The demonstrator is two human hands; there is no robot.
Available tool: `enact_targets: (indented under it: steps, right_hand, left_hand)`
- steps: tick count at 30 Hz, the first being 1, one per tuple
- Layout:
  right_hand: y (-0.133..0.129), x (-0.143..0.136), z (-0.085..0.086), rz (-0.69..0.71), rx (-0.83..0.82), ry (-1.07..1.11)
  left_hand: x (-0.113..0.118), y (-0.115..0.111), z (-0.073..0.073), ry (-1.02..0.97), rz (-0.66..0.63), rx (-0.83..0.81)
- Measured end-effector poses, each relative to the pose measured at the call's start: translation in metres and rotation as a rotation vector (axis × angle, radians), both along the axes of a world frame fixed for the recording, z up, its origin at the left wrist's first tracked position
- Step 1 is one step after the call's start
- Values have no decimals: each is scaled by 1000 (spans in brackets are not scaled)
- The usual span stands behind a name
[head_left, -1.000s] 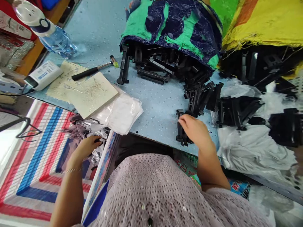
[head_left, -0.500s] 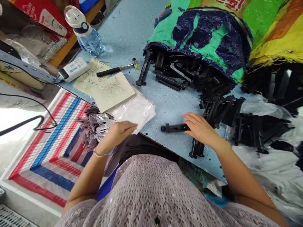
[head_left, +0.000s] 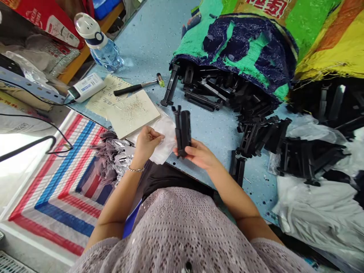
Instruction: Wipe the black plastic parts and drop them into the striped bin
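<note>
My right hand grips a pair of long black plastic parts, held upright side by side above the table's front edge. My left hand is closed in a pinch at the stack of clear plastic bags, its fingertips on the top bag. The bags lie partly under a cream-coloured pad strewn with tiny specks. More black parts like the held ones lie at the table edge, right of my right hand, and heap up farther back.
A green and blue woven sack spills black parts onto the blue table. A small hammer, a white device and a water bottle stand or lie at left. Below is a striped crate with crumpled packets.
My right hand has picked up black parts from the table and brought them left, upright beside the bags. My left hand has moved slightly right and up, its fingers now pinched at the bags.
</note>
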State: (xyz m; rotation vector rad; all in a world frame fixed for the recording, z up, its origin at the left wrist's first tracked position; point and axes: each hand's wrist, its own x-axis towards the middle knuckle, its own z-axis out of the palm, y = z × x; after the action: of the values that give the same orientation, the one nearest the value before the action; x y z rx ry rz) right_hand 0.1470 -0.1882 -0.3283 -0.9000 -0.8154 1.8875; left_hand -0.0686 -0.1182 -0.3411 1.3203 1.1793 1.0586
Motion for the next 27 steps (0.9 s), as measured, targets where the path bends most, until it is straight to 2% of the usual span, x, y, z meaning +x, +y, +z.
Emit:
enact_targets:
  steps: [2,4,7,10,13,16,18,21,23,25,27]
  right_hand:
    - [12,-20,-4,4,-44,73]
    - [20,-29,-11,-51,-84,90]
    - [17,-24,-23,-158,-98,13]
    - [-2,-9,-28,-240,-53,-97]
    - [-24,3,-23,-242,33,-92]
    - [-37,8,-14,-8,64,-127]
    - [-39,8,-13,105,77,-298]
    - [-34,4,-16,88,198,-696]
    - [-30,1,-19,55,298,-851]
    - [-25,-3,-22,3,306,-840]
    - [-20,-6,-27,-90,196,-662]
  left_hand:
    - [1,-5,3,37,-55,57]
    - [-4,-9,4,210,-76,202]
    - [-15,-9,5,603,-87,471]
    - [-18,-8,3,839,-198,552]
    - [-12,-9,1,836,-234,555]
    - [-6,-12,-1,720,-178,572]
    - [-8,-13,-1,658,-147,575]
    - [-13,-18,-2,631,-119,598]
    - [-15,-27,-3,654,-118,658]
    - [-13,-39,-5,684,-179,741]
    - [-7,-54,-10,682,-306,820]
